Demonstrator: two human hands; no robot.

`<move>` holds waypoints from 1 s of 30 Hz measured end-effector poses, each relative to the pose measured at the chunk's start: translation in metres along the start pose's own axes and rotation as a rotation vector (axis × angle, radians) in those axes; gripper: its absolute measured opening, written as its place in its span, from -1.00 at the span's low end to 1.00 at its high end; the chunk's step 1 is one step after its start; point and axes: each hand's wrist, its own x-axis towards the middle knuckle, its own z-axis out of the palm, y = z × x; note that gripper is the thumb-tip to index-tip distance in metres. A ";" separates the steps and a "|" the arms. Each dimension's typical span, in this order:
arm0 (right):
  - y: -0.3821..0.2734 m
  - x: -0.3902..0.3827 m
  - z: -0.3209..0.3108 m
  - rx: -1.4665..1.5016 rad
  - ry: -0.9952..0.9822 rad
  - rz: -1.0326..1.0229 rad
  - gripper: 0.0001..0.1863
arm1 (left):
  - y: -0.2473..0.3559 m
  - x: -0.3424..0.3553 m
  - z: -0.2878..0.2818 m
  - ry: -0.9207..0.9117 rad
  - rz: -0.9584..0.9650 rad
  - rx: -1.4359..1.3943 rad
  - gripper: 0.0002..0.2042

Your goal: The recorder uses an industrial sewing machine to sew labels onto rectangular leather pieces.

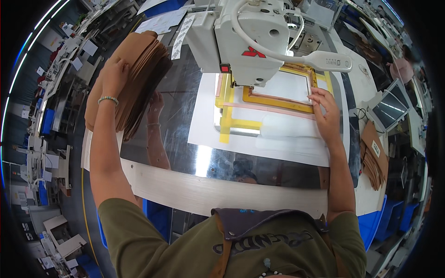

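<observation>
At the left stands a thick stack of brown cut pieces [134, 51], fanned along its right side. My left hand [116, 74], with a beaded bracelet at the wrist, rests on the stack with curled fingers closed at the top piece. A white sewing machine head [252, 37] overhangs the middle of the work surface. Below it lies a yellow-edged rectangular frame [278, 103] with a white middle. My right hand [326, 111] is at this frame's right edge, fingers stretched out and their tips touching it. Under the frame is a white sheet [287, 150] with yellow tape strips [225, 123].
A shiny metal plate [178, 116] covers the table, with a pale front edge [185, 185]. A white control unit [329, 60] juts out from the machine. More brown pieces [373, 153] lie at the right, near a dark screen [390, 105]. Blue bins [371, 227] stand below.
</observation>
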 end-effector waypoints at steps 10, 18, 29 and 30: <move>0.010 -0.002 0.000 0.012 -0.005 -0.006 -0.80 | 0.023 -0.002 0.025 0.079 0.080 0.056 -0.83; 0.015 0.007 -0.004 -0.017 0.005 -0.002 -0.78 | 0.014 0.013 0.039 0.171 0.247 0.205 -0.84; 0.027 0.005 -0.006 -0.028 0.026 0.073 -0.77 | -0.050 0.070 0.023 0.095 -0.629 -1.198 -0.80; 0.028 0.008 -0.003 -0.011 0.017 0.058 -0.77 | -0.060 0.069 0.010 0.289 -0.563 -1.210 -0.80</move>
